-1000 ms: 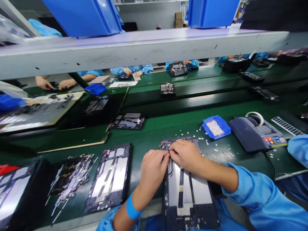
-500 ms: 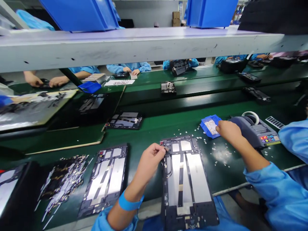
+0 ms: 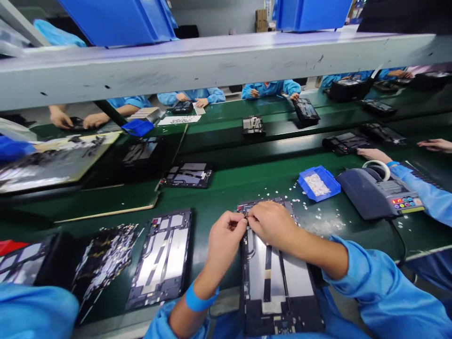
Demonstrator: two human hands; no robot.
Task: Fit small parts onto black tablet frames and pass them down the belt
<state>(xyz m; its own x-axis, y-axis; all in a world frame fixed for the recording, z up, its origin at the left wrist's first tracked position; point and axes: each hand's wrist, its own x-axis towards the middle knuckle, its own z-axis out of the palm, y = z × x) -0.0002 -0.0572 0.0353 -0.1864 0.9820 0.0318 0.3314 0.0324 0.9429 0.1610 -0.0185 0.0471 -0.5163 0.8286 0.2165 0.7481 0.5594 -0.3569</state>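
While left hand (image 3: pixel 225 234) and right hand (image 3: pixel 271 223) pinch together atop one tablet frame (image 3: pixel 275 278), contents unclear, one blue tray (image 3: pixel 318 183) holds white bits.

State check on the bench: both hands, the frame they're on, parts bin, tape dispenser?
left hand: fingers pinched at the frame's top edge, contents not visible
right hand: fingertips meeting the left's
tablet frame: flat, open side up
blue bin: holds small white pieces
tape dispenser: roll loaded
spare frame: flat, untouched
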